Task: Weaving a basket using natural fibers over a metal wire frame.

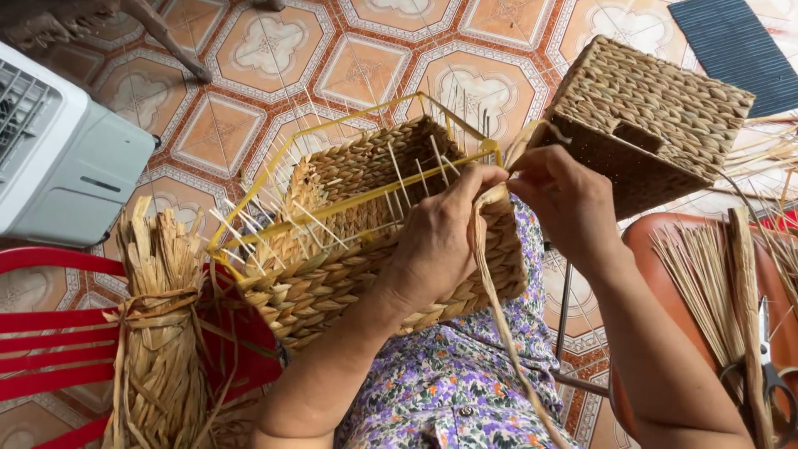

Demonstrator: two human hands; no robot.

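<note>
A half-woven basket [366,249] on a yellow wire frame [349,166] rests tilted on the person's lap. The left hand [436,237] presses against its rim, fingers closed on a straw strand [499,308]; the right hand [565,199] pinches the same strand's upper end. A finished basket [657,116] sits just beyond.

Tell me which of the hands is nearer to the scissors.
The right hand. It pinches a straw strand at the basket rim, on the side of the scissors lying far lower right. The left hand grips the basket, farther away.
</note>
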